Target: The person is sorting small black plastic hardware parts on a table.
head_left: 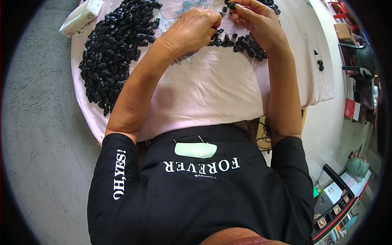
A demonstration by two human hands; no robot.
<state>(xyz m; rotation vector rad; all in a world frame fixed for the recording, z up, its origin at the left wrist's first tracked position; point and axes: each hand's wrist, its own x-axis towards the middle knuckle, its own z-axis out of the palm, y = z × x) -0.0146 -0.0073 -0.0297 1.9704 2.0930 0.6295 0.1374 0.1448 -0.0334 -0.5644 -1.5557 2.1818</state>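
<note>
My right hand [263, 24] pinches a small black plastic part [231, 5] between thumb and fingertips, near the top of the view. Close beside it, my left hand [195, 29] is closed with its fingers curled in; what they hold is hidden. Loose black plastic pieces [250, 47] lie below and between the two hands. A large heap of ribbed black plastic parts [110, 57] covers the table left of my left forearm. Just beyond my left hand is a cluster of tiny shiny, clear-bluish pieces [194, 5], too small to make out.
A pale pink cloth [212, 87] covers the table. A white box-like package [83, 17] sits at its far left edge. Several stray black parts [320, 65] lie at the right. Beyond stand a cardboard box [344, 32] and a dark rack [339, 204].
</note>
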